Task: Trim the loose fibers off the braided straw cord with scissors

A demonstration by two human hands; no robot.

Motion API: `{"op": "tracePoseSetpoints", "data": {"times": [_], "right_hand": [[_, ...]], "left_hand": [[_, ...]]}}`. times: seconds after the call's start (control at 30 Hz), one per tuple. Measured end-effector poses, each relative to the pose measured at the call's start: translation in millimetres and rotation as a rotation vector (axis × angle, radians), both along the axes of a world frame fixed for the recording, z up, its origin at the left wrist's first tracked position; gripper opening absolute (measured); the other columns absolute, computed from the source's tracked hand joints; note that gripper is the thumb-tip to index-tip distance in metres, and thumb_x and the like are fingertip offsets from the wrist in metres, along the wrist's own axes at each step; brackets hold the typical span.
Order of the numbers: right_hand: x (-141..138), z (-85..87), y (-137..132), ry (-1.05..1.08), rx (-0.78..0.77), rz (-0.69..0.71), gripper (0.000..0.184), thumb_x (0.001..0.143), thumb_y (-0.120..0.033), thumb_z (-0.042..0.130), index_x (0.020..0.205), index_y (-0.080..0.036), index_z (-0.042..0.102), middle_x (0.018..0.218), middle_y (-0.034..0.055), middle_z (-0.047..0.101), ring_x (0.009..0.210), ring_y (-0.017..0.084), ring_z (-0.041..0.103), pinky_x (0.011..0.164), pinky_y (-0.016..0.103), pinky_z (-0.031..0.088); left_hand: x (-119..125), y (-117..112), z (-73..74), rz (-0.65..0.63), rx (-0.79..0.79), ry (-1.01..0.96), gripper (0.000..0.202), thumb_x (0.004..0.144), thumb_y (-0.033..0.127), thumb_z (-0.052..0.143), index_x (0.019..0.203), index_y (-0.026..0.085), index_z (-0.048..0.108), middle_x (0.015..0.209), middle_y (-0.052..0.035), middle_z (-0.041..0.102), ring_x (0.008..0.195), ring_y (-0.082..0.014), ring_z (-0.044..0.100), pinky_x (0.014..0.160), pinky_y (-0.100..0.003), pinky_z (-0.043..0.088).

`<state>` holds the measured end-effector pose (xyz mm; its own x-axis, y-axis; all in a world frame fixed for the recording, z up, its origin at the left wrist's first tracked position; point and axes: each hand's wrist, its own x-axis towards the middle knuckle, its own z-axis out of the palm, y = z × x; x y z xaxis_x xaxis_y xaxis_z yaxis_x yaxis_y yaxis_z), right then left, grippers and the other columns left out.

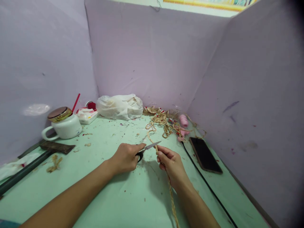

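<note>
My left hand (127,156) is closed around the black handles of a pair of scissors (152,145), their blades pointing right. A braided straw-coloured cord (171,196) is pinched in the fingers of my right hand (171,161). The blades meet the cord just above my right fingertips; whether they close on it I cannot tell. From there the cord runs up toward a tangled heap of similar cord (161,120), and its other part hangs down past my right wrist to the bottom edge.
At left stand a white mug (67,126) with a gold-rimmed lid and a hammer (57,147). A white plastic bag (120,106) lies at the back. On the right are a pink thread spool (183,121), a phone (206,155) and a black cable (206,182). Pale walls enclose three sides.
</note>
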<state>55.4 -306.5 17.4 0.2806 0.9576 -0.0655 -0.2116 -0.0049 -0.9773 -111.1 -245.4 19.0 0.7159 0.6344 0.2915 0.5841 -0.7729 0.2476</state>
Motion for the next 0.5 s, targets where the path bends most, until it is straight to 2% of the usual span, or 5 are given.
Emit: {"op": "tracePoseSetpoints", "data": {"times": [0.1,0.2,0.33,0.5], "right_hand": [[-0.2,0.4,-0.1,0.027,-0.013,0.002,0.033,0.058,-0.026,0.065,0.088,-0.012,0.068,0.046,-0.0037,0.047,0.04,0.006,0.033,0.036,0.018,0.022],[-0.7,0.9,0.2,0.031,-0.015,-0.013,0.031,0.058,-0.025,0.065,0.086,-0.012,0.067,0.045,-0.0036,0.048,0.039,0.005,0.034,0.036,0.018,0.022],[-1.5,1.1,0.1,0.037,-0.014,-0.023,0.028,0.058,-0.024,0.064,0.082,-0.011,0.066,0.044,-0.0039,0.048,0.038,0.005,0.034,0.036,0.018,0.023],[-1.5,1.6,-0.5,0.066,-0.012,0.008,0.029,0.056,-0.027,0.066,0.081,-0.012,0.065,0.047,-0.0034,0.047,0.041,0.006,0.035,0.036,0.017,0.022]], "left_hand": [[-0.6,0.5,0.8,0.027,-0.03,-0.107,0.046,0.067,0.014,0.044,0.111,0.026,0.048,0.086,0.0016,0.064,0.074,-0.0143,0.059,0.065,-0.023,0.042],[0.2,0.0,-1.5,-0.002,0.011,-0.058,0.054,0.065,0.016,0.046,0.118,0.026,0.043,0.096,-0.0006,0.063,0.082,-0.0173,0.059,0.07,-0.026,0.043],[2.5,-2.1,-4.2,-0.029,0.065,0.053,0.056,0.064,0.017,0.045,0.119,0.024,0.041,0.092,-0.0024,0.062,0.082,-0.0202,0.059,0.067,-0.029,0.043],[1.9,0.2,-5.2,0.06,0.093,0.029,0.058,0.066,0.017,0.044,0.123,0.023,0.038,0.092,-0.0028,0.062,0.082,-0.0199,0.058,0.067,-0.029,0.043]]}}
